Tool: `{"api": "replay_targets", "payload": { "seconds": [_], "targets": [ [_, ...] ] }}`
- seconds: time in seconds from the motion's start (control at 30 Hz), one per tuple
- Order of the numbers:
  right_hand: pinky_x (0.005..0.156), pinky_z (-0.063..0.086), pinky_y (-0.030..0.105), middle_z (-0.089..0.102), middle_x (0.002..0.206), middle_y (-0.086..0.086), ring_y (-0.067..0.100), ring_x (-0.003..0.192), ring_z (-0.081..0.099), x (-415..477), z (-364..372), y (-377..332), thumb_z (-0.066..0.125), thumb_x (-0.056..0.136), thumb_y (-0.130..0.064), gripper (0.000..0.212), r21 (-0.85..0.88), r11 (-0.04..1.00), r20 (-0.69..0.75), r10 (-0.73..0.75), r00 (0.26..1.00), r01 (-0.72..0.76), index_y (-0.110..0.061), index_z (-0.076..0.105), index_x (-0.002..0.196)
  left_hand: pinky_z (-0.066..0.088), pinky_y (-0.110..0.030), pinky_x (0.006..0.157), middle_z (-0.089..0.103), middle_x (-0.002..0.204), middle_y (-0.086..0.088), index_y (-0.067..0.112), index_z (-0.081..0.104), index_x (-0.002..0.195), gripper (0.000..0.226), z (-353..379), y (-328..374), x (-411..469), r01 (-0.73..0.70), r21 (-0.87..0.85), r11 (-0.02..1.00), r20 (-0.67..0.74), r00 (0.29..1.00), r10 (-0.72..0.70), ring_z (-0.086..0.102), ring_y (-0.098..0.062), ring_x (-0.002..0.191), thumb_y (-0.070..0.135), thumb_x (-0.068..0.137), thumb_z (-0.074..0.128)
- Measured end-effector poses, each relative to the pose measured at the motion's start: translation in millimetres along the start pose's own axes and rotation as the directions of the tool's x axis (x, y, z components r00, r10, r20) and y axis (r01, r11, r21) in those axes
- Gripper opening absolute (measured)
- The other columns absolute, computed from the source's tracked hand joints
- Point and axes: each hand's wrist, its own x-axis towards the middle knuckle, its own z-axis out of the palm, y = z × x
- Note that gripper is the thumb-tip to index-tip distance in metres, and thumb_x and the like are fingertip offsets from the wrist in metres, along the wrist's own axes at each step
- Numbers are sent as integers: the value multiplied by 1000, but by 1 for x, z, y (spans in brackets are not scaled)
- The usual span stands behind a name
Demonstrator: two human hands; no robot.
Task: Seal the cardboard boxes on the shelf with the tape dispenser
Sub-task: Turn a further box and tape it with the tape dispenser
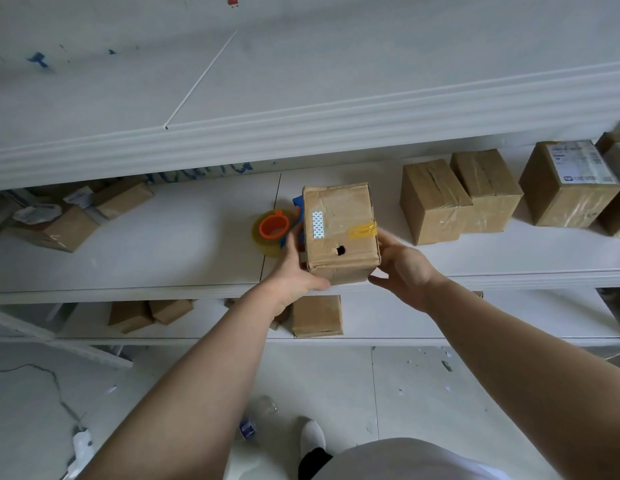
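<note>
A small cardboard box [339, 233] sits at the front of the white middle shelf [163, 237], held between both hands. It has a white label, a yellow tape strip at its right edge and a round hole near its front. My left hand [294, 271] grips its left side and lower corner. Against its right side presses my right hand [402, 268]. The tape dispenser [275, 230], orange hub with a yellowish roll and blue handle, lies on the shelf just left of the box, partly hidden behind it.
Three taped boxes [433, 202] [488, 188] [568, 181] stand to the right on the same shelf. Opened boxes [69, 220] lie at the far left. The lower shelf holds more boxes [317, 315]. A bottle [253, 420] and scraps litter the floor.
</note>
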Motion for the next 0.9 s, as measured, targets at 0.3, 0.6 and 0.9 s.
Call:
{"api": "replay_targets", "payload": {
  "seconds": [0.3,0.6,0.9],
  "targets": [
    [93,44,33,60,118,-1,13,108,56,17,27,-18,74,60,-61,84,47,990,-283,-113,952,131,-19,47,127,52,-45,94,55,115,7,17,29,134,74,-6,5,0,106,65,992,118,986,-114,54,-18,115,5,76,74],
    [103,40,42,41,142,4,25,126,45,34,44,-28,73,75,-53,91,-107,992,-476,-111,872,68,-24,23,146,36,-43,108,30,152,0,30,19,149,88,-34,26,39,-80,-336,938,-326,945,-36,38,-23,134,54,79,66],
    [98,50,46,61,125,9,27,110,61,52,46,-57,65,89,-30,47,-213,966,-469,-235,851,149,-15,53,132,50,-47,93,64,108,-5,21,55,106,64,-37,14,61,-40,-295,955,-324,944,-60,62,-26,100,68,64,65]
  ]
}}
